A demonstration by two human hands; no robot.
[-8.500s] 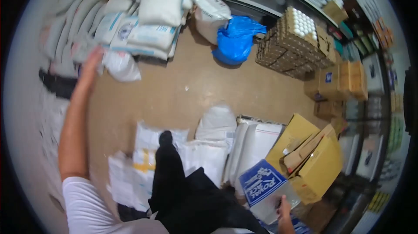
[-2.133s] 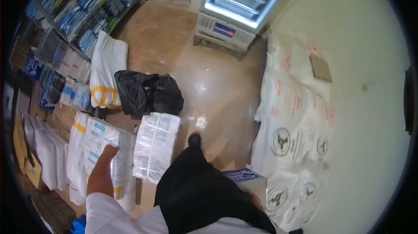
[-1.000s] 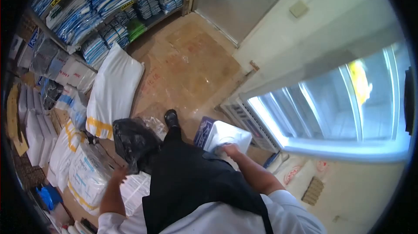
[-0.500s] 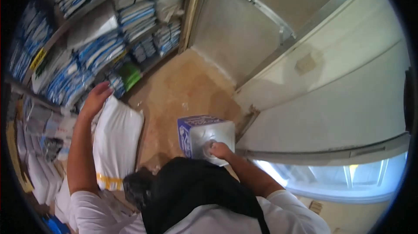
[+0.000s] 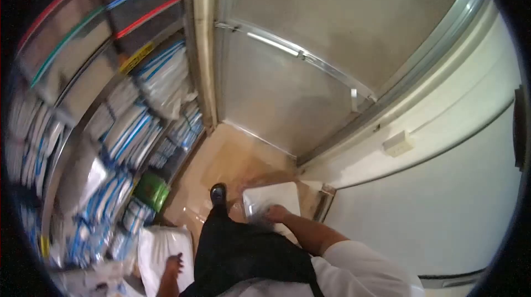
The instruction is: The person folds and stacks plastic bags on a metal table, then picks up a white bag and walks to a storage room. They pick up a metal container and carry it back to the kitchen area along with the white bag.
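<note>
My right hand [image 5: 276, 214] is closed at the top of a square tin can [image 5: 282, 192], whose pale, shiny top faces up at me. The grip itself is blurred by motion, and my arm and apron hide the can's near side. My left hand [image 5: 174, 264] hangs low with its fingers apart, holding nothing. Behind it in this view lies a white plastic-wrapped bundle [image 5: 152, 247] on the floor, beside the shelves.
Shelves on the left hold several stacks of plastic-wrapped packs [image 5: 130, 136] and a green pack [image 5: 151, 192]. Ahead stands a grey door [image 5: 310, 92] with a metal bar. A white panel [image 5: 420, 203] runs along the right. My black shoe [image 5: 218, 193] is on the tan floor [image 5: 221, 153].
My view has shifted towards the door, and a shoe has come into sight. My left hand has dropped from beside the shelves to over the bundle. My right hand stays at the can.
</note>
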